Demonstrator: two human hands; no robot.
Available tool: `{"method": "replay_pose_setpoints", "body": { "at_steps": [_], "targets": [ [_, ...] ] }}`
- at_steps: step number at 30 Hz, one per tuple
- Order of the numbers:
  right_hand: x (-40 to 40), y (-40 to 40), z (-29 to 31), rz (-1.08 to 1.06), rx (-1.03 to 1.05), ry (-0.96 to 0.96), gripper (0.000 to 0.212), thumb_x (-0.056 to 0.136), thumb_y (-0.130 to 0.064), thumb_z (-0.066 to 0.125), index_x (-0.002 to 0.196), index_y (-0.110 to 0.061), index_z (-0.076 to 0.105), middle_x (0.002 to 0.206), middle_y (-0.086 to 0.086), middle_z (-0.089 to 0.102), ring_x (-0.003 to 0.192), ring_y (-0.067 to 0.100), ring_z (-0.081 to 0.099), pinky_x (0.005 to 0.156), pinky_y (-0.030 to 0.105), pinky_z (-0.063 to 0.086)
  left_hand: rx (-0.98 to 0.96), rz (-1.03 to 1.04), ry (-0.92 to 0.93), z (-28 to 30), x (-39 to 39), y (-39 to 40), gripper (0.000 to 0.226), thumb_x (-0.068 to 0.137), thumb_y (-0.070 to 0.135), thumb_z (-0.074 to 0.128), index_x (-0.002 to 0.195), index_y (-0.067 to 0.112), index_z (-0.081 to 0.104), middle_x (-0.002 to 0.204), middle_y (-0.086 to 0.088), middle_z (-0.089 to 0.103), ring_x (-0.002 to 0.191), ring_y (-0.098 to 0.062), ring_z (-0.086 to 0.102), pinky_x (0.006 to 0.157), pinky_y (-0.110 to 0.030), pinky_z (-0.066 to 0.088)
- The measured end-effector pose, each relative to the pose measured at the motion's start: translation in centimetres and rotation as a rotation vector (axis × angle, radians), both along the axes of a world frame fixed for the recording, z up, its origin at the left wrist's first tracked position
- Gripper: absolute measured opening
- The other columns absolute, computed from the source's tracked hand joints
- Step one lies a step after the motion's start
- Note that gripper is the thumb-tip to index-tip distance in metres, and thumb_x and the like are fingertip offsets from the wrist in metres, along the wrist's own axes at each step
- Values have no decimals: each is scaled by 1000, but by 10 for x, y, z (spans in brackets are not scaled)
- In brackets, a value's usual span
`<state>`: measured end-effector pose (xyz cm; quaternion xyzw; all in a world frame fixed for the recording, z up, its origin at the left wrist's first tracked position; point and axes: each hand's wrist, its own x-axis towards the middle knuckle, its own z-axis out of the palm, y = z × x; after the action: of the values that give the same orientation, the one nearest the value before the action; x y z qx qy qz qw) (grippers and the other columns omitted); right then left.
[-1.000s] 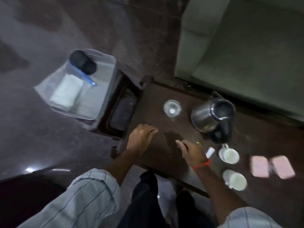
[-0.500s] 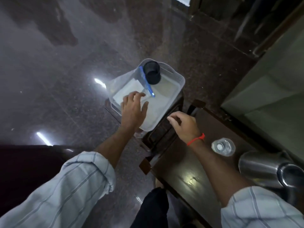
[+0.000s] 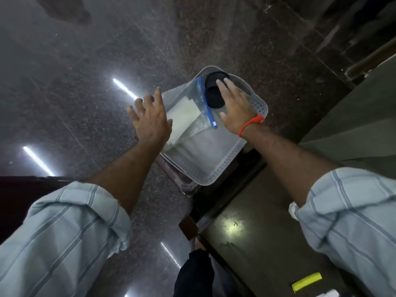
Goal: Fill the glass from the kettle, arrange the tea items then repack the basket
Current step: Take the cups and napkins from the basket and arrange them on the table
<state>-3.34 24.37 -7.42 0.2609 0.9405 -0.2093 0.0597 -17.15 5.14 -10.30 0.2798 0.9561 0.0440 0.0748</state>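
Hands flank the basket [image 3: 240, 159], which sits on a small dark stand [image 3: 184, 187] off the far-left corner of the tabletop [image 3: 252, 243], its long axis running from the near-left up toward the far-right. The left hand [image 3: 150, 121] hovers with fingers spread just over the basket's left rim, beside a folded white cloth [image 3: 184, 116] that lies under a clear bag with a blue zip strip [image 3: 206, 103]. The right hand [image 3: 235, 106] is also spread flat, holding nothing, its fingertips over a black cup [image 3: 212, 97] at the far end; whether they touch it I cannot tell. Each hand looks equally near its own side wall, so a two-handed lift by the rims seems the likely next move. A yellow strip [image 3: 306, 285] lies at the tabletop's near edge.
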Motion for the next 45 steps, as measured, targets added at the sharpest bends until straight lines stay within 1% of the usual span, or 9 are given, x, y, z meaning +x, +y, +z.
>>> {"method": "replay_pose_setpoints", "body": {
  "at_steps": [4,7,15,22,25,29,32,37,45],
  "targets": [
    [-21,10,-15,-1,99,-103,85,93,-19,60,161,-20,9,165,8,21,134,46,41,111,56,37,-55,-23,57,0,-9,-6,95,83,42,81,157,18,26,137,-18,49,128,-42,44,111,-59,31],
    [-23,11,-24,-18,152,-164,67,94,-18,58,154,-20,29,150,11,38,126,43,48,102,56,44,-68,29,7,-1,-11,-14,72,79,53,81,135,19,50,129,-17,47,120,-39,46,104,-54,35],
    [-16,14,-37,-49,143,-67,25,95,-17,60,119,-14,62,124,14,55,111,41,59,91,52,51,-112,37,-73,-9,0,-24,37,88,49,70,116,26,66,129,-9,50,121,-36,41,102,-53,31],
    [-2,8,-28,-149,25,63,15,92,-16,61,107,-14,65,118,12,58,108,35,59,86,50,51,290,45,-173,9,25,-41,19,87,23,68,94,22,51,85,-2,62,84,-35,63,73,-43,45],
    [11,7,-24,-157,-7,90,15,93,-15,60,107,-14,67,119,10,59,108,32,60,87,48,51,455,152,-213,20,36,-49,19,87,12,65,94,22,51,90,-1,63,82,-31,63,67,-42,52],
    [31,0,-11,-209,-77,275,15,94,-13,59,106,-8,68,115,12,62,105,29,61,90,46,50,721,232,-182,32,50,-55,20,85,1,57,92,18,49,82,2,58,67,-4,48,60,-18,40],
    [58,-13,8,-295,-129,523,13,93,-8,59,103,-4,67,109,14,62,98,18,59,86,25,46,869,267,-250,41,66,-59,22,84,0,52,93,18,45,80,15,48,66,0,43,62,-14,38],
    [155,-51,29,-534,-105,760,12,96,-11,62,106,-5,65,104,2,60,95,2,53,86,5,38,1064,396,-470,66,112,-66,21,88,12,48,88,32,42,80,7,46,67,-5,43,57,-22,37],
    [354,-167,-40,-695,-219,390,6,90,-6,67,96,-7,65,96,8,62,89,22,62,81,39,52,951,278,-933,70,238,-88,25,87,41,74,111,31,72,105,12,79,90,1,74,68,-14,57]
  ]
}}
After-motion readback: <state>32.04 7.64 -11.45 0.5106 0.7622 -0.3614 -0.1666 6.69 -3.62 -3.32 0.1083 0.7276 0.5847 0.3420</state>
